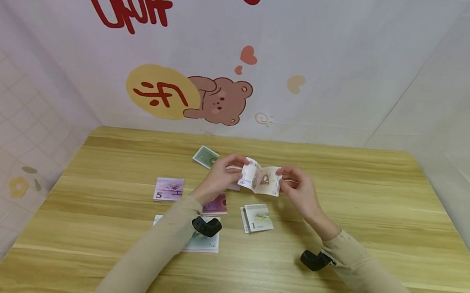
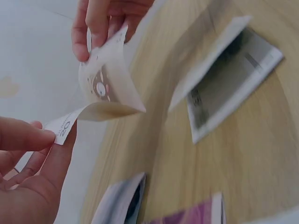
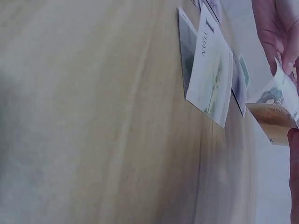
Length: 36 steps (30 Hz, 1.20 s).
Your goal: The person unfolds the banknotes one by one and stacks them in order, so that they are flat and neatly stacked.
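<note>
Both hands hold up a creased 20 banknote [image 1: 269, 181] above the table, one at each end. My left hand [image 1: 223, 174] pinches its left end between thumb and fingers. At the right end, the thumb and fingers of my right hand [image 1: 303, 194] pinch the paper. The note bends at a middle fold, plain in the left wrist view, where its portrait side [image 2: 100, 86] shows. Just below it on the table lies a folded 1 yuan note [image 1: 259, 217] over another note. A purple note [image 1: 215, 205] is partly hidden by my left arm.
A purple 5 note [image 1: 169, 189] lies to the left, a green note [image 1: 205, 156] at the back. Bluish-green notes [image 1: 205, 245] sit under my left forearm. Behind the wooden table [image 1: 345, 179] hangs a printed cloth [image 1: 338, 56].
</note>
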{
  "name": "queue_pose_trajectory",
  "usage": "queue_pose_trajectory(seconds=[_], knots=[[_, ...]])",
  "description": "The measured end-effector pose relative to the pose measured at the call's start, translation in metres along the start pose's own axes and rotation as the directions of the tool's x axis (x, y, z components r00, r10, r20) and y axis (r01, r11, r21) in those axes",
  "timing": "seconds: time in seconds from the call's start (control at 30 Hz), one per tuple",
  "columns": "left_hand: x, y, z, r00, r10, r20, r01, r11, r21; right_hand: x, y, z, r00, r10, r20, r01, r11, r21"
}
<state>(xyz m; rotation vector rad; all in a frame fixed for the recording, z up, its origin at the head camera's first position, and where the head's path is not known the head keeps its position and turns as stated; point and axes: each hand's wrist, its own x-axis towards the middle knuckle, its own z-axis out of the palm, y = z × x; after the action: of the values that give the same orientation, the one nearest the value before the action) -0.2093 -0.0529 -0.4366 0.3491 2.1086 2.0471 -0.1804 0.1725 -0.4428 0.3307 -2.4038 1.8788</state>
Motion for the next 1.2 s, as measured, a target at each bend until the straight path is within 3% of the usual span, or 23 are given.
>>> queue_pose_trajectory(seconds=[0.27,0.47,0.6,0.83,1.0,1.2], knots=[[-0.015,-0.002,-0.017,0.999,0.029,0.018,-0.03,0.998,0.046,-0.006,-0.004,0.004,0.998,-0.02,0.056,0.023,0.999,-0.044],[-0.026,-0.002,-0.027,0.996,-0.094,0.005,0.094,0.994,0.056,-0.013,-0.006,0.006,0.995,-0.029,0.095,0.037,0.996,-0.082],[-0.033,-0.004,-0.034,0.991,-0.134,0.003,0.134,0.99,0.041,-0.017,-0.003,0.005,0.995,-0.017,0.095,0.028,0.993,-0.117],[-0.044,-0.005,-0.043,0.99,-0.139,-0.015,0.14,0.983,0.116,-0.024,-0.001,0.008,0.992,0.001,0.123,0.018,0.988,-0.15],[-0.054,-0.011,-0.047,0.99,-0.14,0.03,0.136,0.984,0.111,-0.03,0.001,0.012,0.986,0.011,0.165,0.02,0.982,-0.188],[-0.07,-0.018,-0.06,0.989,-0.142,0.04,0.137,0.985,0.108,-0.036,0.001,0.021,0.971,-0.019,0.238,0.074,0.971,-0.225]])
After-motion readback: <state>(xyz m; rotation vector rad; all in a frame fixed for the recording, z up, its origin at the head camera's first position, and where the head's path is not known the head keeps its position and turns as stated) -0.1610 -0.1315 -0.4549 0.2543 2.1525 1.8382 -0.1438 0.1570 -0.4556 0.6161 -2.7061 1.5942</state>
